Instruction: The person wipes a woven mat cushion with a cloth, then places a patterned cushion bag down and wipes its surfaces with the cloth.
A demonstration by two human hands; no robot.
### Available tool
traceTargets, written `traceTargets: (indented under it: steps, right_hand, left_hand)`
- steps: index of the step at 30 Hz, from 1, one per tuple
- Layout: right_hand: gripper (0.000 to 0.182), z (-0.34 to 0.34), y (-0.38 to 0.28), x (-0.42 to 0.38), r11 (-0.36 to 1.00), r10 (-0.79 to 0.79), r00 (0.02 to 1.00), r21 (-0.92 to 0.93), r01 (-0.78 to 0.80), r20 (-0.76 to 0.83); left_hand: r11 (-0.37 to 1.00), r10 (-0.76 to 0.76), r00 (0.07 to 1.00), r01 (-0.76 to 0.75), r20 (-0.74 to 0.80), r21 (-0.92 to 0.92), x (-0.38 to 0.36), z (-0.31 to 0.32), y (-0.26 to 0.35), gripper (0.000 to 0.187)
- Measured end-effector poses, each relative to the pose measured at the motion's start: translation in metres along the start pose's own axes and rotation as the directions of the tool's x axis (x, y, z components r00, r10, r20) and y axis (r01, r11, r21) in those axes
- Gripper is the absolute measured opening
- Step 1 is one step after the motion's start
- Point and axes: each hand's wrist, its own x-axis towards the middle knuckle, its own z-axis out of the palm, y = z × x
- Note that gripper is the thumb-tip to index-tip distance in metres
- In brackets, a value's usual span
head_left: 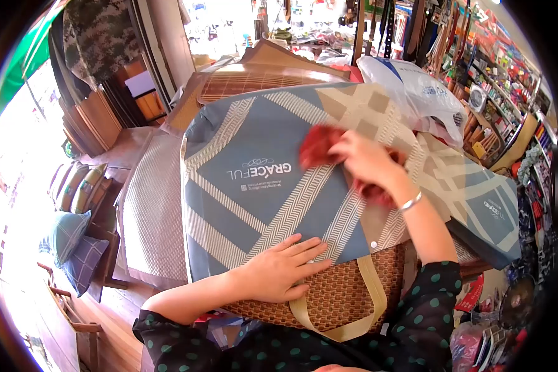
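A large blue and beige bag [260, 149] printed GRACEFUL lies flat over a woven brown mat [347, 288]. My right hand [361, 158], with a bangle at the wrist, is closed on a red cloth [319, 147] against the bag's upper right part; motion blurs the cloth. Spread flat near the bag's lower edge is my left hand [285, 270], holding nothing, with its fingers apart. A beige strap handle [375, 291] loops over the mat beside it.
A second patterned bag [477, 192] lies at the right, below a white plastic bag [415, 90]. Cushions [74, 245] rest on a chair at the left. Crowded shelves [508, 93] line the right side. A grey textured mat [152, 211] extends left of the large bag.
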Motion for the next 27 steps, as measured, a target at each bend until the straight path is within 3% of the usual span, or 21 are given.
traceTargets:
  steps: [2, 4, 5, 8, 9, 10, 12, 13, 14, 15, 16, 18, 20, 22, 23, 25, 27]
  right_hand:
    - [0.026, -0.015, 0.03, -0.001, 0.96, 0.226, 0.973, -0.158, -0.231, -0.046]
    - [0.024, -0.018, 0.024, -0.003, 0.877, 0.278, 0.958, -0.424, -0.226, 0.065]
    - [0.023, -0.019, -0.001, 0.001, 0.911, 0.158, 0.974, -0.404, -0.08, 0.164]
    - [0.028, 0.007, -0.094, 0.002, 0.971, -0.237, 0.956, 0.016, 0.238, 0.175]
    - [0.022, 0.014, -0.115, 0.001, 0.911, -0.376, 0.924, 0.211, 0.354, 0.073]
    - [0.027, 0.021, -0.121, 0.004, 0.814, -0.518, 0.852, 0.349, 0.465, 0.072]
    - [0.03, 0.023, -0.108, 0.011, 0.824, -0.45, 0.893, 0.373, 0.427, -0.028]
    - [0.029, 0.02, -0.09, 0.018, 0.909, -0.333, 0.943, 0.259, 0.328, -0.023]
    - [0.028, 0.021, -0.068, 0.024, 0.977, -0.124, 0.992, 0.177, 0.115, 0.039]
    - [0.028, 0.024, -0.036, 0.03, 0.993, -0.052, 0.997, 0.103, 0.057, -0.052]
    - [0.03, 0.024, -0.015, 0.031, 0.983, 0.182, 0.982, 0.021, -0.181, -0.054]
    - [0.029, 0.03, 0.019, 0.032, 0.952, 0.277, 0.925, -0.06, -0.301, -0.261]
    - [0.028, 0.037, 0.021, 0.033, 0.943, 0.285, 0.927, -0.101, -0.317, -0.242]
    - [0.026, 0.027, -0.022, 0.032, 0.981, 0.186, 0.982, -0.039, -0.188, -0.031]
    - [0.025, 0.027, -0.046, 0.029, 0.998, 0.037, 0.999, 0.047, -0.036, -0.011]
    - [0.024, 0.024, -0.087, 0.019, 0.946, -0.224, 0.975, 0.243, 0.214, 0.013]
    - [0.024, 0.025, -0.097, 0.018, 0.855, -0.359, 0.933, 0.401, 0.329, 0.001]
  left_hand:
    - [1.0, 0.012, 1.0, -0.012, -0.005, -0.014, 0.001, -0.001, 0.0, 0.066]
    - [0.999, 0.039, 0.999, -0.039, 0.003, -0.011, 0.004, -0.002, -0.002, 0.062]
    - [0.999, 0.048, 0.999, -0.048, -0.004, -0.012, 0.006, -0.003, -0.002, 0.062]
    - [0.999, 0.048, 0.999, -0.048, 0.014, -0.024, 0.005, -0.001, -0.002, 0.062]
    - [0.997, 0.041, 0.999, -0.04, 0.021, -0.067, 0.003, 0.0, -0.002, 0.062]
    - [0.994, 0.033, 0.999, -0.03, 0.027, -0.107, 0.002, 0.001, -0.003, 0.062]
    - [0.996, 0.043, 0.999, -0.043, 0.008, -0.081, -0.001, -0.003, -0.002, 0.061]
    - [0.997, 0.058, 0.998, -0.059, -0.011, -0.057, -0.003, -0.003, -0.001, 0.06]
    - [0.997, 0.054, 0.998, -0.055, -0.011, -0.062, -0.004, -0.003, -0.001, 0.06]
    - [0.996, 0.055, 0.998, -0.056, -0.01, -0.071, -0.003, -0.004, -0.001, 0.06]
    - [0.995, 0.057, 0.998, -0.058, -0.011, -0.076, -0.002, -0.005, -0.002, 0.06]
    - [0.993, 0.071, 0.997, -0.072, -0.012, -0.094, 0.001, -0.008, -0.006, 0.059]
    - [0.99, 0.078, 0.997, -0.079, -0.006, -0.113, 0.006, -0.015, -0.011, 0.058]
    - [0.978, 0.152, 0.988, -0.152, -0.009, -0.145, 0.017, -0.023, -0.017, 0.045]
    - [0.978, 0.148, 0.989, -0.148, -0.013, -0.145, 0.029, -0.031, -0.017, 0.045]
    - [0.991, 0.013, 0.945, 0.031, 0.328, -0.128, 0.056, -0.047, -0.008, 0.027]
    - [0.985, 0.004, 0.97, 0.038, 0.243, -0.166, 0.071, -0.03, -0.009, 0.022]
